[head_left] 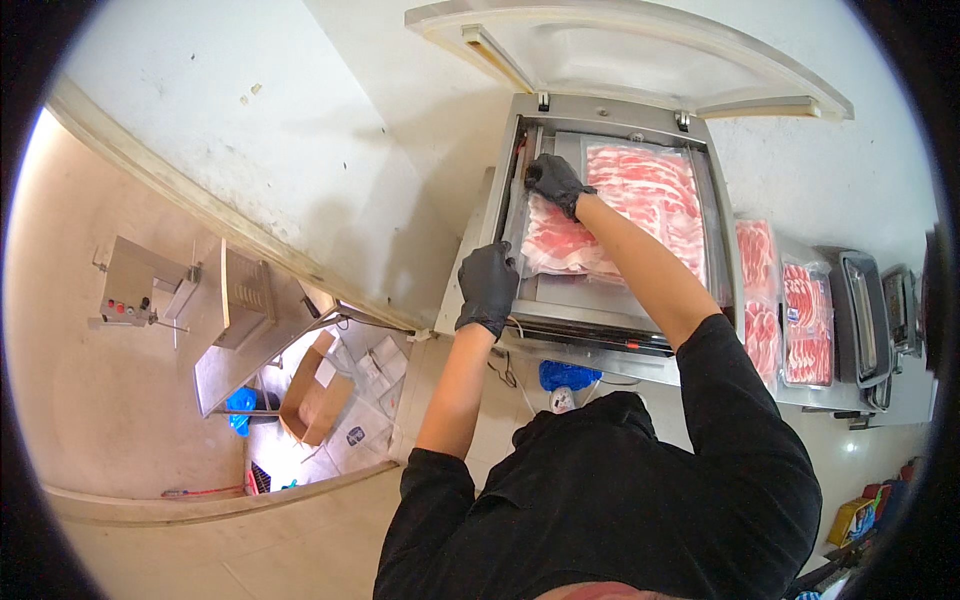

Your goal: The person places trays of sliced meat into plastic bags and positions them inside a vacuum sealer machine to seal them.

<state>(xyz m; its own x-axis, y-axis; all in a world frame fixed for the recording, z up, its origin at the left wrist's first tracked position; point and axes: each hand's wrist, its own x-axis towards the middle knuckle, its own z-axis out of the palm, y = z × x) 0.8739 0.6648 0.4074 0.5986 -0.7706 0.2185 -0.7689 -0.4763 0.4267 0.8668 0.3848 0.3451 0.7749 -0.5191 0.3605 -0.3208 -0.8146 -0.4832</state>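
Observation:
In front of me a chamber vacuum sealer stands with its lid raised. Clear plastic bags of sliced, marbled raw meat lie flat in its chamber, one bag at the left overlapping another bag. My right hand, in a black glove, reaches across the meat, its fingers curled at the left bag's upper corner beside the left sealing bar. My left hand, gloved alike, is curled over the chamber's left rim near that bag's lower corner; its fingertips are hidden.
More packed sliced meat lies on the steel table to the right, beside a dark grey tray. Through an opening at the left are a steel machine and an open cardboard box. A blue bag sits below the sealer.

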